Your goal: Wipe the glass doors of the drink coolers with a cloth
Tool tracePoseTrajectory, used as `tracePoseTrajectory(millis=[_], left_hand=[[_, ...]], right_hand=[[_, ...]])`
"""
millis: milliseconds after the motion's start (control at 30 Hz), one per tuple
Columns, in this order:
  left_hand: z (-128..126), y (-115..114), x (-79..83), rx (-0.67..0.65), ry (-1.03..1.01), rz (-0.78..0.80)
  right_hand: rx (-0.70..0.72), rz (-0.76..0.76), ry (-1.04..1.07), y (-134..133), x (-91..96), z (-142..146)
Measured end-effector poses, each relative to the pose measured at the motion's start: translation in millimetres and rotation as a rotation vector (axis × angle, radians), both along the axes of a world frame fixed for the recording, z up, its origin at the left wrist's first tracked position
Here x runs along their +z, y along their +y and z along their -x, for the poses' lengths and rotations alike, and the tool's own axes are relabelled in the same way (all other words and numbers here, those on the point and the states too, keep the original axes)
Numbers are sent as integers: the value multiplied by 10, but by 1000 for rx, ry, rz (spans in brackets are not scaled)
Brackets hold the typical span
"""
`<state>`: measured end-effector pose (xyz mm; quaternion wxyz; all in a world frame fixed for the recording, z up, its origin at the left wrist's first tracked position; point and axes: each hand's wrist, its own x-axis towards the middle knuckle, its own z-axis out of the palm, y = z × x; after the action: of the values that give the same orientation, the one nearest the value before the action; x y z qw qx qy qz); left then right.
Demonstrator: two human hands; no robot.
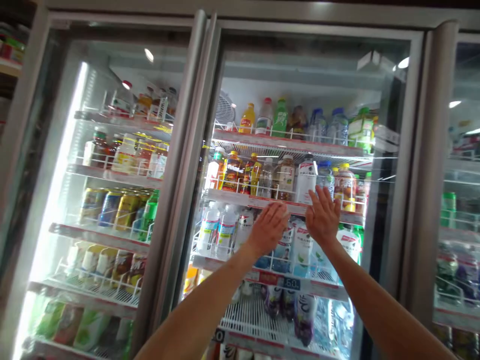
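Note:
Both my arms reach up in front of a glass-door drinks fridge (412,150). My left hand (268,227) has its fingers stretched out to the right, before the middle shelves. My right hand (323,215) is raised with its palm flat and fingers apart, just right of it. I see nothing held in either hand. Whether they touch the glass I cannot tell. Behind my right hand stands a white bottle (306,175) on the second shelf. Below and between the hands are white-and-blue cartons or bottles (302,245), partly covered by my hands.
A yellow bottle (247,119) and a green bottle (280,118) stand on the top shelf. Dark purple bottles (305,312) sit lower down. To the left, another fridge section holds cans (126,211) and bottles. Tall metal door frames (183,150) separate the sections.

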<state>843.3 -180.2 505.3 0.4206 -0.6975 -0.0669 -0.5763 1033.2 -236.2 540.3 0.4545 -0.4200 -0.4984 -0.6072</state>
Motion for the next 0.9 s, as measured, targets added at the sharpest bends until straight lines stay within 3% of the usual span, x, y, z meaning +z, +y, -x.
tracePoseTrajectory(millis=[67,167,233,300,433,500,600,733,800,900], left_hand=[[288,107,-13,11,-92,28],[893,358,91,54,-419,116],[1065,437,148,73,-552,194],[918,377,138,69,-537,225],[158,63,0,36,-225,140],[-15,-12,-38,18,-101,113],[258,92,28,-2,-143,141],[795,320,229,33,-517,246],[720,291,223,43,-525,256],[226,76,8,21,-218,158]], right_hand=[[-4,-2,-12,-4,0,-3],[-14,-4,-16,-11,0,15],[-18,-8,-5,-13,-1,30],[-15,-5,8,-12,-3,34],[-7,21,17,-14,-5,9],[-12,35,17,-21,-4,-3],[-19,46,25,-31,-4,2],[-31,42,42,-28,-3,36],[-29,38,48,-22,-1,43],[-19,35,44,-18,-2,36]])
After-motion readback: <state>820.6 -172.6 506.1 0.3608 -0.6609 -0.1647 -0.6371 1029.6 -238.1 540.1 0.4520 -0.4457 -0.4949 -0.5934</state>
